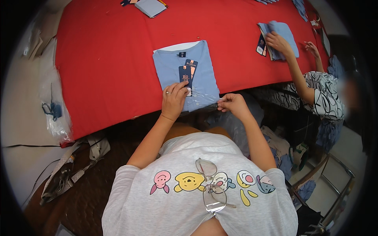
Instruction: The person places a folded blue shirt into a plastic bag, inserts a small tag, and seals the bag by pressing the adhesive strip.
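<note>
A folded light-blue buttoned shirt point(165, 65) lies at the near edge of the red-covered table, white backing showing behind its collar. Two dark hang tags point(183, 72) with orange patches rest on its front. Clear plastic film point(204, 96) wrinkles over the shirt's lower part. My left hand point(174, 101), with a ring on one finger, lies on the shirt with its fingertips on the lower tag. At the shirt's lower right corner, my right hand point(235, 106) pinches the edge of the clear film between thumb and fingers.
To the right, another person's hand point(278, 42) rests on a folded blue garment point(287, 33) with dark tags. A spiral notebook point(151, 7) lies on the red cloth point(106, 67) at the back. Clear plastic point(59, 118) hangs at the table's left side.
</note>
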`<state>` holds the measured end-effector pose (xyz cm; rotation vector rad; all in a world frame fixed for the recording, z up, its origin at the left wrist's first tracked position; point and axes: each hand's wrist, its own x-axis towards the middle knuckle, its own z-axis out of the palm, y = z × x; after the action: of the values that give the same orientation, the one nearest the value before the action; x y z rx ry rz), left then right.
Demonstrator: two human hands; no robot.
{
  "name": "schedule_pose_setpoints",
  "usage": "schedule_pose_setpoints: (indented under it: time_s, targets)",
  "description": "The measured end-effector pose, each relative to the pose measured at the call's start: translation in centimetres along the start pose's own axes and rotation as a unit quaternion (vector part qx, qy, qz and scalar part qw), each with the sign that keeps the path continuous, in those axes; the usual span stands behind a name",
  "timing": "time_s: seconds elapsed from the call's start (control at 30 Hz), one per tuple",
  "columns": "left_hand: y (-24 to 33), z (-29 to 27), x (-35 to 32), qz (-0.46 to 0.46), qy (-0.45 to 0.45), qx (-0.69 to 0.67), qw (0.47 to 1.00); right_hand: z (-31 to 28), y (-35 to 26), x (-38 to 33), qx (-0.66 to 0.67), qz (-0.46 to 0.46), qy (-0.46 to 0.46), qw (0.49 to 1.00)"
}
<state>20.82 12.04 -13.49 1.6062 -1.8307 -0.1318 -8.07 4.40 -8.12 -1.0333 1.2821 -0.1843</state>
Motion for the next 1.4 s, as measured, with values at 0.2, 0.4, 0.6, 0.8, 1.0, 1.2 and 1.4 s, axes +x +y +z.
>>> schedule_pose_setpoints:
  time_s: [0.2,0.4,0.6,0.8,1.0,1.2,1.4]
  targets:
    - [-0.4,0.4,-0.3,0.029,-0.013,0.002,1.0,1.7,5.4,2.6,0.119,-0.129,0.108,0.978]
    - [0.0,-0.3,0.1,0.094,-0.053,-0.013,0.994,0.5,7.3,4.4,0.14,-0.175,0.128,0.966]
    - [-0.4,0.7,0.3,0.034,-0.037,-0.086,0.995,0.4,4.4,3.2,0.062,-0.191,0.181,0.963]
    - [-0.3,1.8,0.6,-0.07,0.014,-0.095,0.993,-1.2,-3.3,4.0,-0.134,-0.263,0.166,0.941]
    - [-0.4,1.5,1.0,-0.088,0.005,-0.081,0.993,-3.8,-6.0,3.8,-0.19,-0.245,0.088,0.947]
    - [0.5,0.7,1.6,-0.06,0.018,-0.035,0.997,-4.3,-5.0,3.8,-0.043,-0.069,0.028,0.996]
    - [-1.0,0.6,1.2,-0.022,-0.099,-0.038,0.994,-4.2,-1.4,2.7,0.202,-0.073,-0.085,0.973]
